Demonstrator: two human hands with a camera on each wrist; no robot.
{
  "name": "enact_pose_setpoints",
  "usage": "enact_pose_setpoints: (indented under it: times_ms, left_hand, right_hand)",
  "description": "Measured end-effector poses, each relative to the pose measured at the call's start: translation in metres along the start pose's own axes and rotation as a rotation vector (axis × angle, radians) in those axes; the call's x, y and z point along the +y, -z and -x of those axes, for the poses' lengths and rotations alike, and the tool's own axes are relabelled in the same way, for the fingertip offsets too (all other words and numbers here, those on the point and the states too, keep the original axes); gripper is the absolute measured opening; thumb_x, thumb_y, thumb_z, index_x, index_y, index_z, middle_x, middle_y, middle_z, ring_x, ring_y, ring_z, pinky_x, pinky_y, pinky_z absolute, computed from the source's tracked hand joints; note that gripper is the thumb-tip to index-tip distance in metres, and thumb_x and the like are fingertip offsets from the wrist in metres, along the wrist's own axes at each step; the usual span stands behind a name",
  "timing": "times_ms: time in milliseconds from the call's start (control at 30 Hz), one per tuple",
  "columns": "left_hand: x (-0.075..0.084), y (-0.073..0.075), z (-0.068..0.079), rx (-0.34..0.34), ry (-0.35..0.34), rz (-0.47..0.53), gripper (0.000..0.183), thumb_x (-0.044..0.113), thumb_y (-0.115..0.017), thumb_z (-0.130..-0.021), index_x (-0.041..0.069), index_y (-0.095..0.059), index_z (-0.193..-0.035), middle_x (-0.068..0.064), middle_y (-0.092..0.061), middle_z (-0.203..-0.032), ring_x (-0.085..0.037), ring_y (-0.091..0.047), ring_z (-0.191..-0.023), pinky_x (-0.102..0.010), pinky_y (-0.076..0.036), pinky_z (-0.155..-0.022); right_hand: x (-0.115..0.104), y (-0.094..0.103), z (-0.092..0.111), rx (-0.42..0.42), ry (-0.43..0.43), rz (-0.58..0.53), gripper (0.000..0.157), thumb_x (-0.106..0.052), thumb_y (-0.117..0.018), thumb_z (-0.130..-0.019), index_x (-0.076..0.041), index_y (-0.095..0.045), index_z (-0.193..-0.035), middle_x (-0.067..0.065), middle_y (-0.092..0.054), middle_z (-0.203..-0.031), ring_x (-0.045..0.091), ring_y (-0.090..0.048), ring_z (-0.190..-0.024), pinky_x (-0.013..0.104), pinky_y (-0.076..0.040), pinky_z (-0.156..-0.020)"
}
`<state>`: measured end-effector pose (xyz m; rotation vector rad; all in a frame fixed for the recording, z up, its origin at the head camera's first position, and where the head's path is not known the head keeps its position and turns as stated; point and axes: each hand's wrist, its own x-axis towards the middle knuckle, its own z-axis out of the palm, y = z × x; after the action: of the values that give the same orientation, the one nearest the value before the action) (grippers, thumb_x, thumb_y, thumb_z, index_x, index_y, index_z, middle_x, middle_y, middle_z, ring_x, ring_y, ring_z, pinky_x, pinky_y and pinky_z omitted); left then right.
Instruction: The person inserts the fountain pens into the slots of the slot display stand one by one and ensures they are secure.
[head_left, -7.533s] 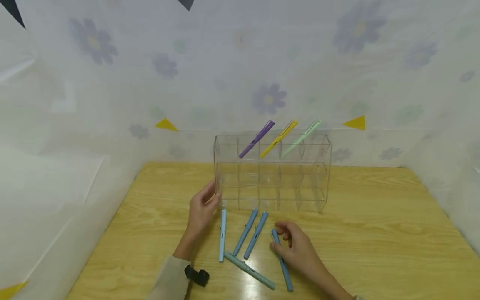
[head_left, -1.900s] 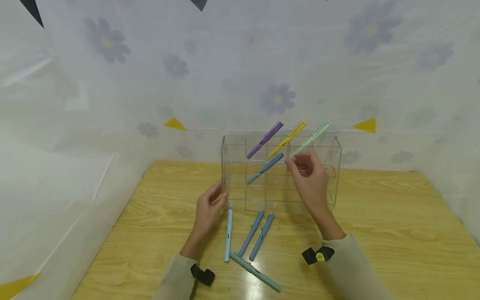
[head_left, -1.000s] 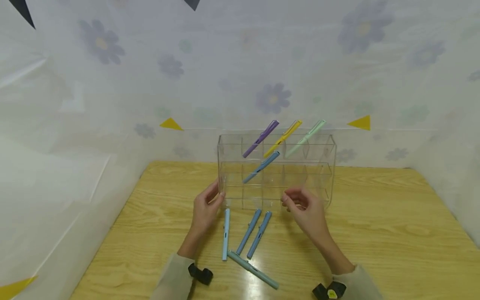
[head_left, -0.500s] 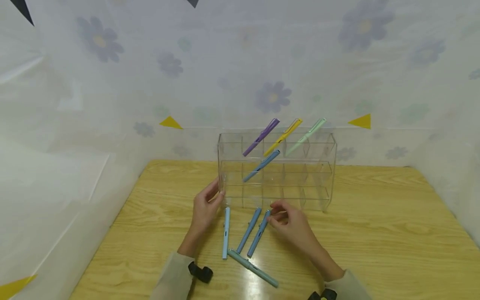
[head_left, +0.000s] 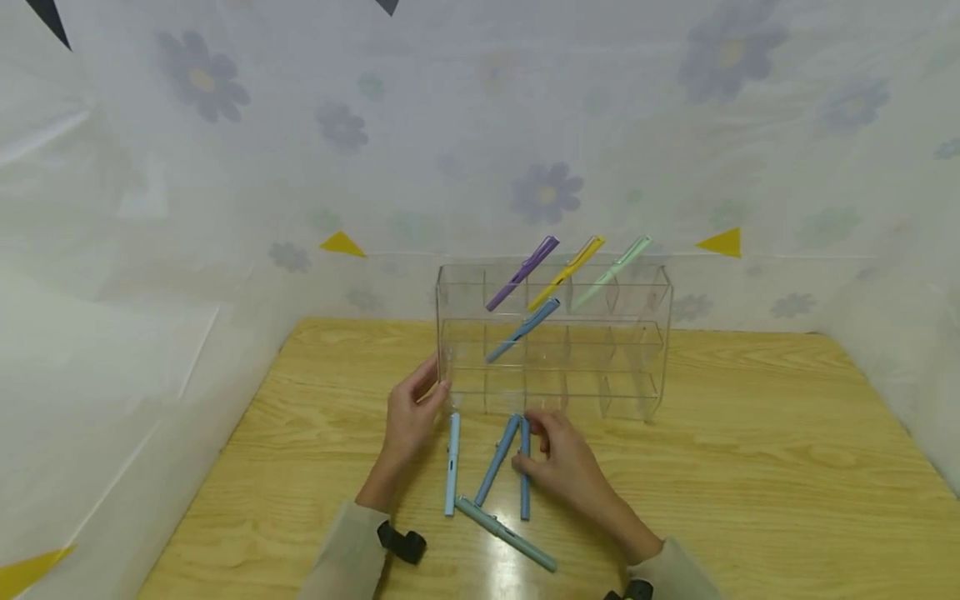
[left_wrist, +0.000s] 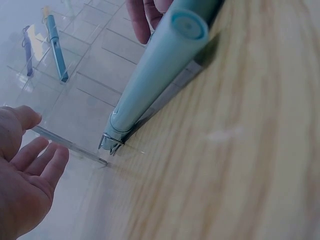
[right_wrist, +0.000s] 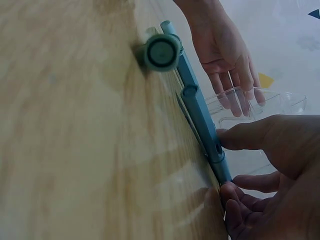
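My left hand grips the left side wall of a clear acrylic pen rack, thumb in front and fingers behind. My right hand pinches a blue pen near its capped upper part; the right wrist view shows thumb and fingertips on either side of this blue pen, which lies along the tabletop. Left of it lie another blue pen and a light blue pen. A grey-green pen lies slantwise in front.
In the rack's top row lean a purple pen, a yellow pen and a mint green pen. A blue pen leans in the middle row. Flower-patterned sheeting surrounds the wooden table behind and at both sides.
A blue pen went into the rack's middle row, and my right hand came back down to the table. It now holds another blue pen, turned from slanted to nearly straight. My left hand stays on the rack.
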<state>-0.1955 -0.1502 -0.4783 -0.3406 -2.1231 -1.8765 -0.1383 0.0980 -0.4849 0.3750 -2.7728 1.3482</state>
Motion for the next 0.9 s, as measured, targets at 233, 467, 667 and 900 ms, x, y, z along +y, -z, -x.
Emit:
enact_pose_setpoints:
  times_ms: [233,467,667,900]
  left_hand:
    - [0.0009,0.0006,0.0006,-0.006,-0.006,0.006,0.047,0.0,-0.068,-0.098,0.002,-0.058,-0.144,-0.019,-0.059,-0.142,-0.036,-0.059,-0.127,-0.034,-0.056,-0.095]
    - [-0.0007,0.0011,-0.0006,-0.01,-0.019,0.022,0.047,-0.001,-0.067,-0.098,0.002,-0.058,-0.144,-0.018,-0.059,-0.142,-0.036,-0.059,-0.127,-0.033,-0.057,-0.094]
    - [-0.0005,0.0004,-0.0008,-0.005,-0.021,0.005,0.045,0.0,-0.066,-0.099,0.001,-0.058,-0.144,-0.02,-0.059,-0.141,-0.038,-0.059,-0.127,-0.032,-0.056,-0.094]
    - [0.0004,0.0,-0.0001,0.0,0.013,-0.013,0.046,0.001,-0.067,-0.099,0.003,-0.058,-0.144,-0.017,-0.059,-0.142,-0.035,-0.059,-0.128,-0.032,-0.056,-0.094]
  right_hand:
    - [0.0003,0.0025,0.0013,0.022,0.009,-0.013,0.053,0.002,-0.082,-0.08,0.003,-0.064,-0.13,0.006,-0.063,-0.102,0.016,-0.055,-0.082,0.023,-0.048,-0.065]
    - [0.0017,0.0036,-0.0014,0.038,0.013,0.01,0.044,0.0,-0.084,-0.08,0.003,-0.069,-0.121,0.003,-0.064,-0.096,0.013,-0.057,-0.079,0.022,-0.05,-0.065]
    - [0.0014,0.0045,-0.0016,0.044,0.032,0.035,0.034,0.002,-0.081,-0.079,0.002,-0.073,-0.112,0.001,-0.065,-0.091,0.012,-0.059,-0.079,0.023,-0.053,-0.067]
    - [0.0007,0.0043,-0.0014,0.028,0.05,0.062,0.033,0.007,-0.074,-0.077,0.001,-0.074,-0.109,-0.001,-0.066,-0.087,0.01,-0.059,-0.077,0.023,-0.054,-0.066]
